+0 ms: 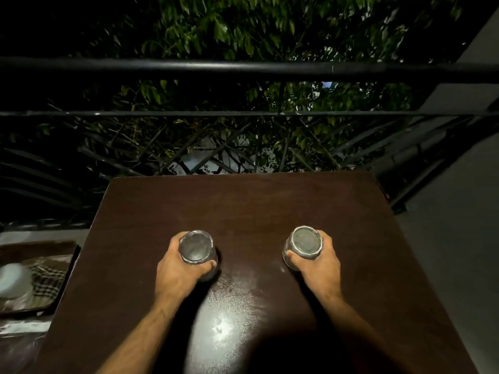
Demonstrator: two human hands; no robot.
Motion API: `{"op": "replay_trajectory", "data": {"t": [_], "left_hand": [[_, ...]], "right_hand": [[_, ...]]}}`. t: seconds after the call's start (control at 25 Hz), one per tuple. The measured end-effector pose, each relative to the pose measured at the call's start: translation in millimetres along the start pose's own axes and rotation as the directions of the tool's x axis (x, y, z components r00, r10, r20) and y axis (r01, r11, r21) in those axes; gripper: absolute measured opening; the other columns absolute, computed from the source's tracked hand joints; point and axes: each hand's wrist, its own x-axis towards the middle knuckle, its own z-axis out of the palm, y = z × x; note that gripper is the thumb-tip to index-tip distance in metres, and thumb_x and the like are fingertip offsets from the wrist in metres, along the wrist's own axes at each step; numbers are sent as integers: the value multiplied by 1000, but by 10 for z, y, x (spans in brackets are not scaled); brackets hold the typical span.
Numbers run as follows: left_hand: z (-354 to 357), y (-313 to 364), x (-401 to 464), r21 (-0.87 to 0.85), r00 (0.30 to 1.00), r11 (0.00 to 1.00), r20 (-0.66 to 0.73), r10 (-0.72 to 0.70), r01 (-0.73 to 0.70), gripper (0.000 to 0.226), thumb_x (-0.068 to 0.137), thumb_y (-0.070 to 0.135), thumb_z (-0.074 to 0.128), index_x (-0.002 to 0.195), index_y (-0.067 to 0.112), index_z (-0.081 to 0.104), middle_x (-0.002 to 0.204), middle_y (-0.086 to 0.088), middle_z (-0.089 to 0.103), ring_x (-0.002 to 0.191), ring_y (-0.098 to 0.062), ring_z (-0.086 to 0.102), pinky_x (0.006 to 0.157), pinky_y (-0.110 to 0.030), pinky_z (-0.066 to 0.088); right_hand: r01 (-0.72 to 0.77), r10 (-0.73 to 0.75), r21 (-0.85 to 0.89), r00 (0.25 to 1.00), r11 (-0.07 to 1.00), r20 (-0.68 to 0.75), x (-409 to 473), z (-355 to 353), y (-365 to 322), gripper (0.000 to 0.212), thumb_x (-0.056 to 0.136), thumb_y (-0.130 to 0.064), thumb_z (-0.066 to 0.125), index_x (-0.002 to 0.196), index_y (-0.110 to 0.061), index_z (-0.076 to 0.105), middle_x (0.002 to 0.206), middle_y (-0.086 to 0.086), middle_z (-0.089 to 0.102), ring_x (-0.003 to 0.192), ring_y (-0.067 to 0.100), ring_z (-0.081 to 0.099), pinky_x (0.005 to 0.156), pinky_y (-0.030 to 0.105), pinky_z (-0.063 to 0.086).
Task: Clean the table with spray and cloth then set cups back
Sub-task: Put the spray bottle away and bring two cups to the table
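A dark brown wooden table (243, 206) fills the lower middle of the view, its surface glossy, with a bright glare patch near the near edge between the two forearms. It stands on a balcony at night: a black metal railing (243, 67) runs across beyond the far edge, with green foliage (229, 28) behind it, and a grey wall (459, 238) runs along the right side.

The left hand (179, 268) is wrapped around the left glass cup (196, 248), and the right hand (318, 261) is wrapped around the right glass cup (306, 242). Both cups sit about midway between the near and far edges, well apart from each other. Whether their bases touch the wood cannot be told, as the fingers hide them.

Off the left edge, a tray (40, 265) holds a checked cloth (47, 282) and a blurred whitish object (13, 282) too smeared to identify. The near edge of the table is cut off by the frame, and a dark shadow covers its near middle.

The far half of the table and the strip between the cups are bare.
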Motion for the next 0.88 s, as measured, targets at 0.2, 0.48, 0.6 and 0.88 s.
{"op": "replay_trajectory", "data": {"t": [0.2, 0.48, 0.6, 0.88], "left_hand": [[144, -35, 220, 35, 1000, 999, -21, -13, 14, 81, 52, 28, 94, 118, 42, 50, 102, 10, 66, 93, -16, 63, 83, -28, 48], [204, -124, 295, 38, 1000, 999, -14, -14, 14, 82, 55, 28, 93, 121, 42, 47, 100, 13, 64, 92, -15, 62, 82, -28, 47], [209, -138, 292, 40, 1000, 999, -18, -6, 7, 83, 55, 26, 93, 123, 40, 48, 100, 13, 64, 91, -13, 61, 79, -26, 44], [205, -201, 368, 51, 1000, 999, -17, -11, 12, 83, 52, 25, 93, 120, 39, 48, 102, 10, 68, 92, -15, 65, 81, -26, 47]], "right_hand": [[-8, 8, -28, 1000, 1000, 1, 168, 38, 131, 77, 59, -40, 92, 122, -43, 48, 111, -18, 66, 105, 7, 62, 91, 32, 50], [4, -4, -21, 1000, 1000, 3, 286, 160, 171, 77, 60, -37, 93, 121, -46, 47, 112, -18, 65, 106, 7, 61, 93, 30, 49], [8, -8, -14, 1000, 1000, 3, 282, 187, 167, 76, 61, -36, 93, 118, -50, 45, 112, -18, 65, 105, 8, 62, 95, 31, 49], [7, -6, -46, 1000, 999, 15, 307, 190, 156, 84, 63, -33, 94, 133, -36, 47, 114, -14, 62, 106, 9, 58, 90, 24, 41]]}}
